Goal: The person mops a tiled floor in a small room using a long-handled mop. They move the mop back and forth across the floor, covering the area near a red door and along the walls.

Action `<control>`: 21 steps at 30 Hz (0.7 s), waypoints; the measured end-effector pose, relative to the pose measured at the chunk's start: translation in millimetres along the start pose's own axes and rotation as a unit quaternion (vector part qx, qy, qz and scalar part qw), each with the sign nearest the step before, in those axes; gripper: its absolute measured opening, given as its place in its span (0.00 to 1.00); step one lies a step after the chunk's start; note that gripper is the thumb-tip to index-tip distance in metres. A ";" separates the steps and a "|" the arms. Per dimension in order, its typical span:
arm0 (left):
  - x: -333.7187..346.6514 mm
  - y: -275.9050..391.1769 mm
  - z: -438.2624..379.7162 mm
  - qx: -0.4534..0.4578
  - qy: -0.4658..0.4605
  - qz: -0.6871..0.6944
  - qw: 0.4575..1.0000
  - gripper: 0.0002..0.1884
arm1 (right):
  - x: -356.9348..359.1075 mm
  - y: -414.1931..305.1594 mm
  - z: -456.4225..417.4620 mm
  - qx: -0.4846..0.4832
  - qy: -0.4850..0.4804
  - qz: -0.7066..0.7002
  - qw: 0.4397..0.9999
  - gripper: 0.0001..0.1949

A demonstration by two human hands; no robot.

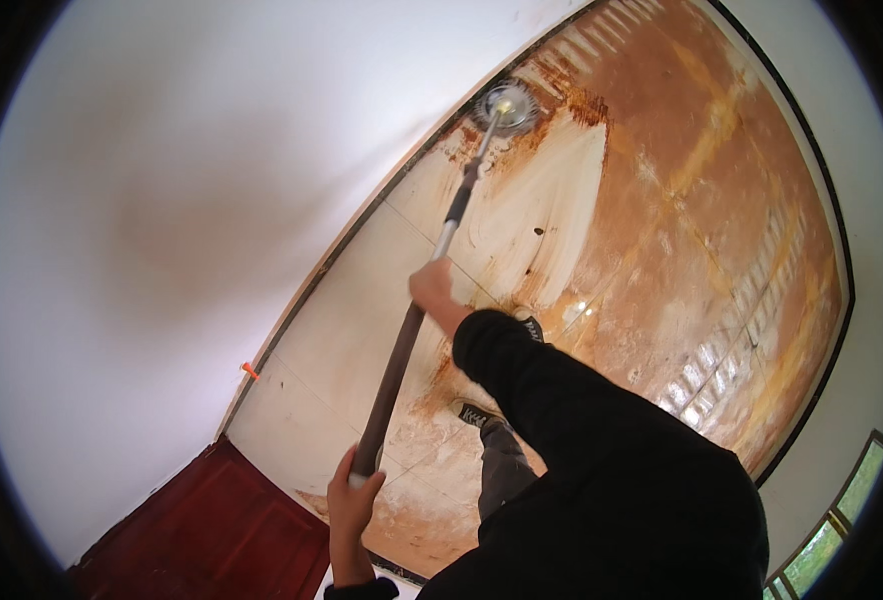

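A long-handled tool with a dark grip sleeve on its pole (396, 375) stretches from the lower middle up to a round bristled head (507, 109). That head looks blurred, and it rests on the floor beside the skirting. My right hand (432, 286) is wrapped around the pole about midway. At the pole's near end, my left hand (351, 499) holds the butt, thumb on one side and fingers on the other. Under the head, orange-brown residue (588, 109) borders a pale, streaked patch of tiled floor (539, 195).
A white wall (186, 187) with dark skirting (321, 266) runs along the left. An orange object (249, 370) sticks out at the skirting. A dark red panel (224, 517) fills the lower left. My shoes (475, 412) stand on the stained floor. A window (824, 536) is at lower right.
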State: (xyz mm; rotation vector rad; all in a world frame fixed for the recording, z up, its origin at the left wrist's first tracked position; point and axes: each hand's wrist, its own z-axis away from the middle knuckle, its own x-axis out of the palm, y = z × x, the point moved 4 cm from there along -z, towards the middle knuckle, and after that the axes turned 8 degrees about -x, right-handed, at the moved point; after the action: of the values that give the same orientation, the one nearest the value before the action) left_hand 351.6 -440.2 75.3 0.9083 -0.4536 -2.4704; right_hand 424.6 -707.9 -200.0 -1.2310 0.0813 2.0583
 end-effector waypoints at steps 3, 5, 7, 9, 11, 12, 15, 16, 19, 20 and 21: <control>-42.2 -55.9 71.0 -0.094 0.026 0.012 0.995 0.28 | 39.7 -80.0 73.6 -0.122 -0.061 0.074 0.988 0.15; -60.3 -73.2 114.4 -0.146 0.050 0.082 0.985 0.26 | 55.0 -111.7 129.0 0.104 -0.070 -0.359 0.925 0.19; -81.6 -58.6 161.5 -0.180 0.092 0.138 0.970 0.25 | 65.0 -141.7 179.2 0.214 -0.052 -0.503 0.836 0.21; -101.2 -71.9 192.6 -0.184 0.127 0.151 0.963 0.25 | 106.6 -172.0 200.7 0.170 -0.081 -0.489 0.852 0.23; -120.8 -87.3 219.2 -0.129 0.188 0.001 0.974 0.25 | 96.3 -203.9 229.3 0.162 -0.121 -0.516 0.832 0.23; -130.8 -87.3 223.3 -0.064 0.209 -0.163 0.962 0.24 | 84.2 -212.2 235.6 0.144 -0.080 -0.562 0.811 0.21; -149.1 -53.5 209.6 -0.029 0.229 -0.181 0.956 0.20 | 44.4 -211.8 229.2 0.195 -0.097 -0.701 0.679 0.18; -151.2 -37.3 198.2 -0.050 0.211 -0.084 0.973 0.20 | 43.9 -208.1 216.8 0.181 -0.072 -0.700 0.687 0.18; -149.8 8.3 163.6 -0.030 0.208 -0.127 0.969 0.16 | 68.7 -191.6 163.9 0.157 0.005 -0.689 0.707 0.17; -149.7 8.0 155.7 -0.031 0.193 -0.118 0.974 0.18 | 54.3 -186.5 155.0 0.147 0.027 -0.682 0.716 0.16; -149.4 4.3 146.1 -0.031 0.178 -0.109 0.978 0.20 | 45.0 -177.9 152.9 0.167 0.029 -0.726 0.666 0.15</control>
State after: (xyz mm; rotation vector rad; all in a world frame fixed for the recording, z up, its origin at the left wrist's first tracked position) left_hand 355.2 -343.9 260.8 1.4029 -0.1582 -2.4188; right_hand 407.1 -491.6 -100.0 -0.6287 -0.3770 0.5175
